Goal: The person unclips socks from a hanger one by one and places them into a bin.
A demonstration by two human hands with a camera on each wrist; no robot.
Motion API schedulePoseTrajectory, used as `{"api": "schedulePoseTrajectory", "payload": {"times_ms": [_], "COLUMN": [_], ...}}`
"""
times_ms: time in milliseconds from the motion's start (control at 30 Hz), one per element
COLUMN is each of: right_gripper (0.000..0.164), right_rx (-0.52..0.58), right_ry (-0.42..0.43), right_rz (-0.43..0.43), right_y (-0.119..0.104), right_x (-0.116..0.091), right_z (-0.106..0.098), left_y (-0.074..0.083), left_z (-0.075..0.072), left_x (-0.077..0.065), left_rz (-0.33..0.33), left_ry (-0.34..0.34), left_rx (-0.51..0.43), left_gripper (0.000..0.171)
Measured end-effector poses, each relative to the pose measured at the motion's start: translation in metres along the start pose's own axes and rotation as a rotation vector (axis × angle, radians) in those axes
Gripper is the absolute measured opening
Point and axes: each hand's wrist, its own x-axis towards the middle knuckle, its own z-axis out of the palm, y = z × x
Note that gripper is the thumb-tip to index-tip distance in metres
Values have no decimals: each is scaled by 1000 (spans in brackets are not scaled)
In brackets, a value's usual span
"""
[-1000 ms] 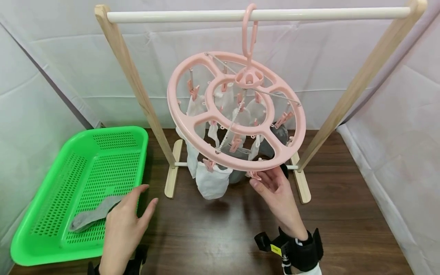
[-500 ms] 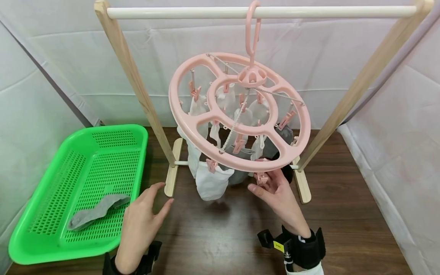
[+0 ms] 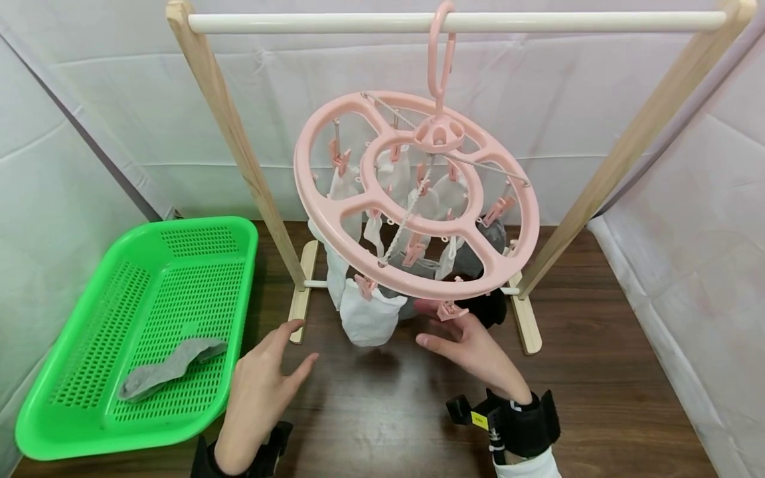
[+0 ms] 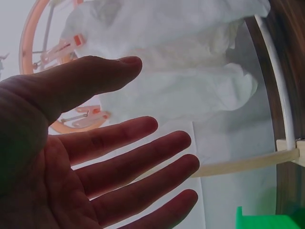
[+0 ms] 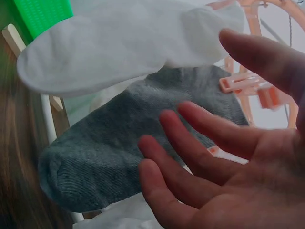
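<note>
My right hand (image 3: 481, 358) is beneath the near rim of the round pink drying hanger (image 3: 335, 216), beside a dangling pink clothespin (image 3: 451, 311). In the right wrist view its fingers are spread and loosely bent, with nothing pinched. A grey sock (image 5: 105, 143) and a white sock (image 5: 119, 45) hang behind those fingers. Close to that hand's right hangs a black sock (image 3: 490, 309). My left hand (image 3: 257, 392) hovers right of the green basket (image 3: 197, 285), thumb and fingers apart, holding nothing. One grey sock (image 3: 170, 372) lies in the basket.
The hanger hooks over a white rod (image 3: 311, 24) between wooden posts (image 3: 239, 146). Several white and grey socks are clipped below it, including a white one (image 3: 370, 318) at the front. Wooden feet (image 3: 526, 325) stand on the dark floor (image 3: 370, 411). White cloth walls surround everything.
My left hand has moved right, away from over the basket. My right hand was at the front clothespin; its fingers have come off it and shifted slightly left. The black sock shows more.
</note>
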Motion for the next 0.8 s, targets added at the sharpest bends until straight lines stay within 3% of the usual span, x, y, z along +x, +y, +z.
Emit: {"api": "schedulePoseTrajectory", "payload": {"times_ms": [133, 333, 600, 800], "right_gripper": [50, 51, 67, 72], "right_rx": [-47, -140, -162, -168], "right_ry": [-86, -138, -130, -64], "right_rz": [-20, -21, -33, -83], "right_y": [3, 4, 1, -3], "right_x": [0, 3, 5, 8], "right_z": [3, 12, 24, 27], "left_y": [0, -7, -12, -16], "left_z": [4, 14, 25, 34], "left_x": [0, 3, 5, 9], "left_rz": [4, -13, -52, -22], "left_ry": [-27, -106, -201, -241], "left_rx": [-30, -138, -229, -309], "left_gripper": [57, 59, 58, 63]}}
